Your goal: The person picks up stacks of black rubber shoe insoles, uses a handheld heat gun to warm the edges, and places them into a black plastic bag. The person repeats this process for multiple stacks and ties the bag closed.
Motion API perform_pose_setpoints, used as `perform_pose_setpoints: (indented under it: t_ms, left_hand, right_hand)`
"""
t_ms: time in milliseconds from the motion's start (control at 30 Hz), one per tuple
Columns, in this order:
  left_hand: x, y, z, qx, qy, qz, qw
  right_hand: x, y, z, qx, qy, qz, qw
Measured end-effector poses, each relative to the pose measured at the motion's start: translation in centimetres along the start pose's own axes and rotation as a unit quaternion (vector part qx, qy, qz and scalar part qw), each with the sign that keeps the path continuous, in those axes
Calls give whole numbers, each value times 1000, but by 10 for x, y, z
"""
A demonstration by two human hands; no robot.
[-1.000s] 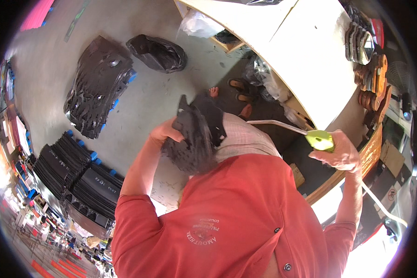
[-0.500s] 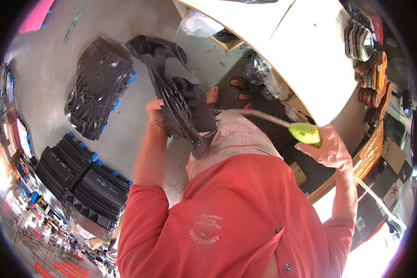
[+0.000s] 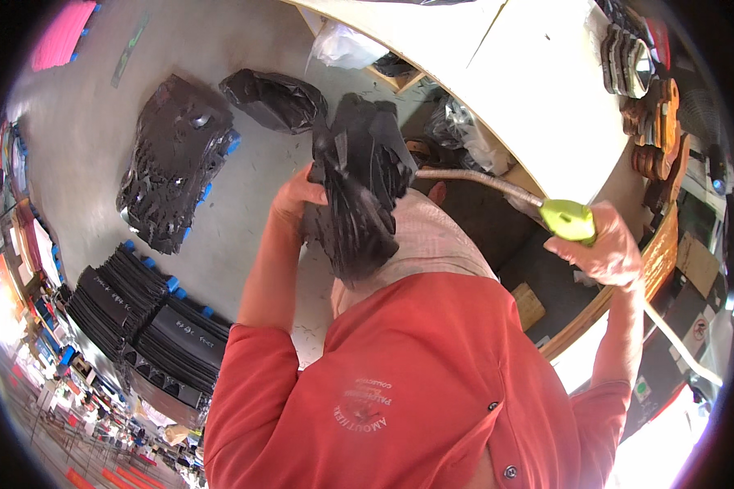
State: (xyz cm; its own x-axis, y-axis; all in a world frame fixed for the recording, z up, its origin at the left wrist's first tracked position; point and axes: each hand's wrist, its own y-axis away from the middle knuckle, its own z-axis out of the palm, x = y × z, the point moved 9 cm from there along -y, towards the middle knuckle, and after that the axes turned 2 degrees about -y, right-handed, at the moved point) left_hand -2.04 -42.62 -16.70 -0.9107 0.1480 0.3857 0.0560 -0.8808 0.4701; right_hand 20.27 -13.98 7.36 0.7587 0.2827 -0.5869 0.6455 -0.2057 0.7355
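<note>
In front of my lap, a bundle of thin dark sheets (image 3: 359,191) with ragged, layered edges stands roughly upright. My left hand (image 3: 295,198) is closed on its left side, with some fingers hidden behind the sheets. My right hand (image 3: 608,249) grips the yellow-green handle of a tool (image 3: 568,222) off to the right. A long, thin, pale tube (image 3: 481,179) runs from that handle leftward, and its end reaches the bundle's right edge. From behind the right hand, a pale hose or cord (image 3: 680,354) trails down to the right.
A black plastic bag (image 3: 274,101) and a torn dark pile (image 3: 175,159) lie on the floor ahead. Stacks of dark panels (image 3: 179,334) stand at left. A white tabletop (image 3: 546,98) spans the upper right, with clear bags (image 3: 469,134) beneath. Brown shaped pieces (image 3: 656,130) sit at its right.
The dark bundle has come away from the black bag and turned more upright, my left hand moving slightly right with it. My right hand and the tool have shifted a little right.
</note>
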Motion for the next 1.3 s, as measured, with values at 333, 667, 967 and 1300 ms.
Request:
perform_pose_setpoints:
  t_ms: [333, 667, 967, 1300]
  left_hand:
    - [-17, 25, 103, -89, -407, -218, 882]
    - [-9, 19, 149, -165, -395, -206, 880]
    - [-15, 22, 126, -108, -383, -197, 896]
    - [-25, 23, 97, -80, -235, -196, 949]
  right_hand:
    - [-33, 16, -49, 22, 195, -180, 964]
    - [-24, 6, -61, -24, 121, 71, 990]
    - [-32, -1, -41, -71, 69, 26, 995]
    - [-8, -3, -37, -94, 74, 74, 990]
